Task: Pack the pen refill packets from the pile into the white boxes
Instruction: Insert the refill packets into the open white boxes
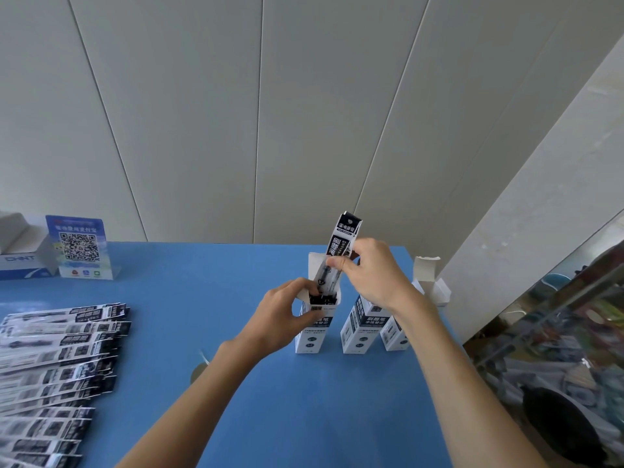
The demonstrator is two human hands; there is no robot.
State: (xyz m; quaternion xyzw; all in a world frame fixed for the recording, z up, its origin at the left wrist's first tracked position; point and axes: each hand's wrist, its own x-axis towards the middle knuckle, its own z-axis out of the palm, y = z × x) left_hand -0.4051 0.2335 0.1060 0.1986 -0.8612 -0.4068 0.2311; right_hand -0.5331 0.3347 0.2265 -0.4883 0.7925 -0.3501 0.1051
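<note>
On my far left the pile of pen refill packets (57,366) lies flat on the blue bench (287,400), their long axes running roughly left to right, dark printed ends toward the middle. Behind them a blue QR code sign (81,246) stands beside a white carton (20,255) at the wall of pale panels (304,113).

My left hand (283,319) has its grip curled round the top of the nearest white box (312,336), thumb on the front, fingers at the open mouth, where dark packet tops show. My right hand (374,275) pinches one refill packet (342,241) near its middle; the packet stands nearly upright, slightly tilted right, its lower end inside the box mouth and its black header above my fingers.

To the right stand a second white box (359,329) and a third box (395,336) with its flaps open. A glass display case (557,349) borders the bench.
</note>
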